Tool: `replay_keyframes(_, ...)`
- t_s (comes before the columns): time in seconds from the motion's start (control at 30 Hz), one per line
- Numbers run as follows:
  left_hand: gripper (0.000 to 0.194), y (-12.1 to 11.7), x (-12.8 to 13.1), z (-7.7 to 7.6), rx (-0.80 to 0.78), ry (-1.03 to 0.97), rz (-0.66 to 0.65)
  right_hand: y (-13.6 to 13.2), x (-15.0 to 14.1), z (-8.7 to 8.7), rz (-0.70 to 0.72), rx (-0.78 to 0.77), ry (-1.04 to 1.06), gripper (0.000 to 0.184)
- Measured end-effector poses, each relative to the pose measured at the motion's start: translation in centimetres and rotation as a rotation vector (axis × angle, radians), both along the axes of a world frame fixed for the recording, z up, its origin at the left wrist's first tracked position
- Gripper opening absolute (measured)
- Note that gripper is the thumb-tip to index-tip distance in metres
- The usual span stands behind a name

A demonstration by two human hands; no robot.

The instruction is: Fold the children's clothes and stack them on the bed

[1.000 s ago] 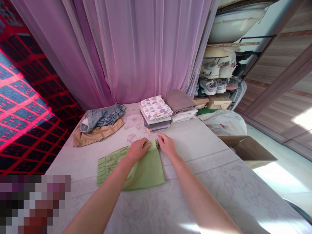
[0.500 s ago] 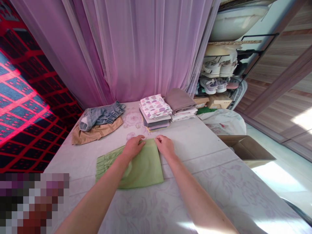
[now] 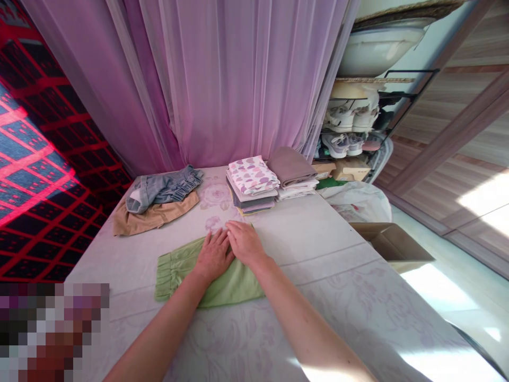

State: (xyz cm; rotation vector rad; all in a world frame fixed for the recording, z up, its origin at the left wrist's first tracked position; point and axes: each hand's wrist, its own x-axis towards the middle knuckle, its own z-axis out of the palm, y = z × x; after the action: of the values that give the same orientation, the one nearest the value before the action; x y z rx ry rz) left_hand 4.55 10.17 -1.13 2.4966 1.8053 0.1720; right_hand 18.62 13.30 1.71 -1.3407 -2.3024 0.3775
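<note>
Green shorts (image 3: 234,286) lie folded flat on the light, flower-patterned tabletop (image 3: 318,318), their gathered elastic waistband toward the left. My left hand (image 3: 215,255) rests palm down on the middle of the cloth with its fingers stretched and slightly apart. Right beside it, my right hand (image 3: 244,244) lies along the far edge of the shorts, fingers extended to the left and nearly meeting the left hand's fingertips. Its thumb is hidden. Neither hand grasps the cloth.
Denim shorts (image 3: 165,188) lie over tan shorts (image 3: 175,212) at the back left. Behind my hands stand a folded stack topped by heart-print cloth (image 3: 254,174) and a brown folded garment (image 3: 292,165) on white ones. A cardboard box (image 3: 392,244) and shoe rack (image 3: 405,96) are at right.
My right hand has left the far right corner of the green shorts and moved left along the edge, beside my left hand. The left hand has come slightly nearer and flattened.
</note>
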Motion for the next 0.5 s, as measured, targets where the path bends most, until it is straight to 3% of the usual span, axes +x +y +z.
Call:
replay_keyframes(0.2, 0.053, -0.5, -0.8, -0.1, 0.003, 0.004, 0.042, -2.2, 0.2, -3.1, -0.123, -0.143, -0.194, 0.053)
replay_keyframes(0.5, 0.056, -1.4, -4.6, 0.3, -0.023, 0.064, 0.225, -2.2, 1.1, -3.7, -0.210, -0.159, -0.302, 0.054)
